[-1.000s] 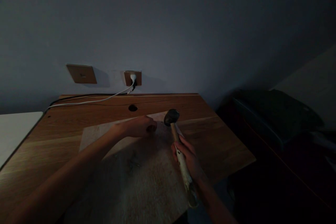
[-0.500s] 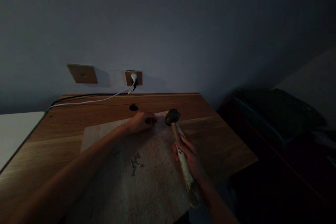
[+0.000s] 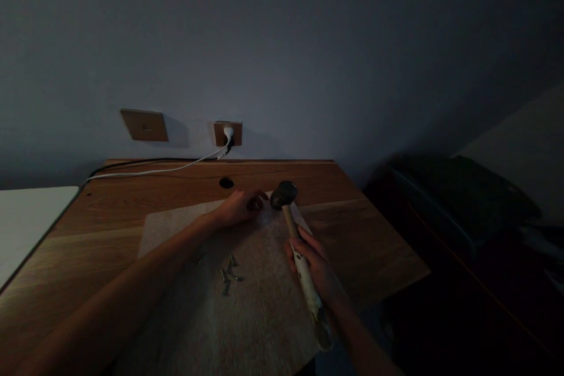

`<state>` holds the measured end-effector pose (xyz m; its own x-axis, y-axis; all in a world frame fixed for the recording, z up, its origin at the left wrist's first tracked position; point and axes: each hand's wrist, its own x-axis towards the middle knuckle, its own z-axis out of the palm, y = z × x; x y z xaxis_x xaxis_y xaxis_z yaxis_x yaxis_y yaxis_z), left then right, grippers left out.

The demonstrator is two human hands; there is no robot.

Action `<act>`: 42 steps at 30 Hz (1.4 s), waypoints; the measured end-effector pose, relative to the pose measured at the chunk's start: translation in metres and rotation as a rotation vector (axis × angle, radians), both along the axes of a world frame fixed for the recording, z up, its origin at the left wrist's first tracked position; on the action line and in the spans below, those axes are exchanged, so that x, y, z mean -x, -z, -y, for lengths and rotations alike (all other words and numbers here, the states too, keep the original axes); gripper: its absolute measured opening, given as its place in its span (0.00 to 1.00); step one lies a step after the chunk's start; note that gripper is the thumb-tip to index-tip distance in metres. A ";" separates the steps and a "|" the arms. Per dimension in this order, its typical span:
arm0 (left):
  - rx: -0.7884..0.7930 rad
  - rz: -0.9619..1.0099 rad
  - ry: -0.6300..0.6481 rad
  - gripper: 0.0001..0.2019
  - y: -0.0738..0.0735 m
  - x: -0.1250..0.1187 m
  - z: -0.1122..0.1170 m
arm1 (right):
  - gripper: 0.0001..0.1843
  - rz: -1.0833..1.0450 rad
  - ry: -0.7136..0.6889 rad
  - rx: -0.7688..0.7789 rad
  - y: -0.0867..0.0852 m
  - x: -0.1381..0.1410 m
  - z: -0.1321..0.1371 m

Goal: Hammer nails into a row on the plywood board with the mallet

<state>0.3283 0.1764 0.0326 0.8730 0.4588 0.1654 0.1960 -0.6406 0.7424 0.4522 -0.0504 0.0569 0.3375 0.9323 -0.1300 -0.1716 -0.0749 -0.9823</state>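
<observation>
My right hand [image 3: 314, 267] is closed round the pale wooden handle of a hammer [image 3: 294, 244], whose dark head hovers just above the far part of a light board [image 3: 259, 311] on the wooden desk [image 3: 101, 223]. My left hand [image 3: 240, 205] rests on the board's far edge, fingers pinched together just left of the hammer head; what they hold is too small and dark to make out. Several loose nails [image 3: 229, 275] lie on the board nearer to me.
A white cable [image 3: 154, 171] runs along the desk's back edge to a plug in a wall socket [image 3: 228, 133]. A blank wall plate [image 3: 144, 125] sits to its left. A cable hole [image 3: 226, 183] is in the desk. A dark seat [image 3: 462, 200] stands to the right.
My left forearm moved away from the middle of the board, uncovering the nails. The hammer head shifted slightly left, closer to my left fingers.
</observation>
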 end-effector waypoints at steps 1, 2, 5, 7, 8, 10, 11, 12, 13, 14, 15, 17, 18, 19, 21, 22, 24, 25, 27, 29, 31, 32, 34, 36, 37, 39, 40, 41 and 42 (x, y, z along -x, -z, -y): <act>-0.008 0.001 -0.002 0.21 0.000 0.000 0.000 | 0.15 0.011 0.007 0.001 0.000 0.002 -0.001; -0.016 0.001 -0.001 0.21 0.000 0.000 0.000 | 0.15 0.024 0.018 0.000 0.000 0.005 -0.002; -0.010 -0.005 -0.003 0.21 0.000 0.000 0.000 | 0.18 0.060 0.026 0.005 0.001 0.010 -0.003; 0.010 -0.006 0.001 0.22 0.001 0.001 -0.001 | 0.20 0.074 0.006 0.004 0.002 0.012 -0.002; 0.017 -0.001 0.002 0.22 0.001 0.001 -0.001 | 0.20 0.075 -0.006 0.002 0.002 0.012 -0.001; 0.020 0.014 0.006 0.23 0.002 0.001 -0.001 | 0.21 0.071 -0.030 0.002 0.004 0.013 -0.001; 0.017 0.024 0.004 0.23 0.003 0.001 -0.001 | 0.22 0.068 -0.037 0.010 0.005 0.013 -0.002; 0.014 0.032 -0.001 0.24 0.004 0.001 -0.001 | 0.22 0.064 -0.040 0.023 0.006 0.013 -0.002; 0.011 0.038 -0.008 0.24 0.004 0.001 -0.001 | 0.23 0.062 -0.041 0.036 0.007 0.013 -0.002; 0.010 0.041 -0.014 0.25 0.004 0.001 -0.001 | 0.23 0.062 -0.040 0.044 0.008 0.013 -0.003; 0.014 0.040 -0.015 0.25 0.004 0.001 -0.001 | 0.24 0.063 -0.038 0.042 0.009 0.013 -0.003; 0.026 0.031 -0.009 0.25 0.003 0.001 -0.001 | 0.24 0.066 -0.033 0.029 0.010 0.013 -0.003; 0.027 0.027 -0.008 0.24 0.003 0.002 -0.001 | 0.23 0.067 -0.033 0.028 0.010 0.013 -0.003; 0.022 0.024 -0.011 0.24 0.002 0.002 -0.001 | 0.23 0.067 -0.030 0.029 0.009 0.013 -0.003; 0.003 0.021 -0.017 0.24 0.002 0.003 0.000 | 0.23 0.060 -0.031 0.040 0.008 0.013 -0.002; -0.007 0.022 -0.019 0.23 0.002 0.003 0.000 | 0.23 0.056 -0.033 0.042 0.008 0.013 -0.002; -0.020 0.031 -0.014 0.21 0.002 0.003 0.000 | 0.23 0.056 -0.039 0.042 0.009 0.012 -0.002; -0.023 0.036 -0.010 0.20 0.002 0.002 0.000 | 0.23 0.060 -0.044 0.047 0.009 0.012 -0.002; -0.023 0.029 0.003 0.19 -0.001 0.001 -0.003 | 0.24 0.061 -0.054 0.056 0.010 0.012 -0.002; -0.010 -0.014 0.030 0.20 -0.009 0.002 -0.006 | 0.23 0.057 -0.055 0.044 0.010 0.012 -0.002; -0.019 -0.072 0.050 0.19 -0.024 0.009 -0.009 | 0.21 0.052 -0.045 0.020 0.008 0.013 -0.001; -0.044 -0.102 0.054 0.17 -0.033 0.016 -0.009 | 0.20 0.052 -0.039 0.015 0.007 0.013 -0.001; -0.159 -0.164 0.090 0.11 -0.051 0.035 -0.005 | 0.18 0.054 -0.026 0.021 0.005 0.013 0.000; -0.225 -0.310 0.198 0.10 -0.065 0.062 0.004 | 0.18 0.054 -0.015 0.029 0.003 0.013 0.001; -0.227 -0.395 0.255 0.12 -0.070 0.076 0.010 | 0.19 0.048 -0.014 0.028 0.003 0.013 0.000; -0.229 -0.501 0.288 0.15 -0.075 0.103 0.022 | 0.18 0.025 -0.018 0.024 0.004 0.012 0.000; -0.236 -0.532 0.279 0.18 -0.075 0.114 0.027 | 0.18 0.010 -0.018 0.022 0.005 0.012 -0.001; -0.240 -0.561 0.279 0.18 -0.073 0.122 0.031 | 0.18 -0.005 -0.013 0.020 0.006 0.011 -0.002; -0.250 -0.570 0.283 0.18 -0.071 0.127 0.034 | 0.19 -0.016 -0.006 0.019 0.007 0.011 -0.002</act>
